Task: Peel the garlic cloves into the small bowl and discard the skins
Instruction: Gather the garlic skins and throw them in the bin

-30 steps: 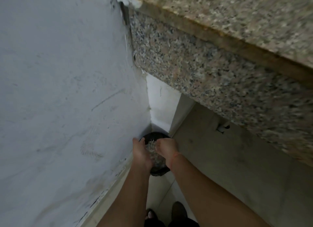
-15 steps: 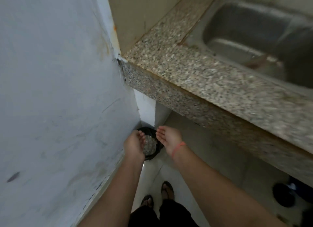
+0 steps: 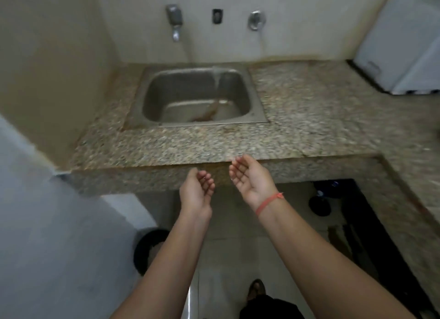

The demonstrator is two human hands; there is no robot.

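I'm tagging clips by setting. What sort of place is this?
Probably a home kitchen or utility corner: a steel sink set in a granite counter, with a wall tap above it.

1. A single view, worn on the person's head, looks forward and steeply down.
2. It faces the back wall squarely, with the sink (image 3: 166,90) and granite worktop (image 3: 309,118) near, across mid-frame.
3. The left hand (image 3: 196,192) and right hand (image 3: 252,180) sit nearest, forearms entering from the bottom edge; the floor (image 3: 228,235) lies well below.
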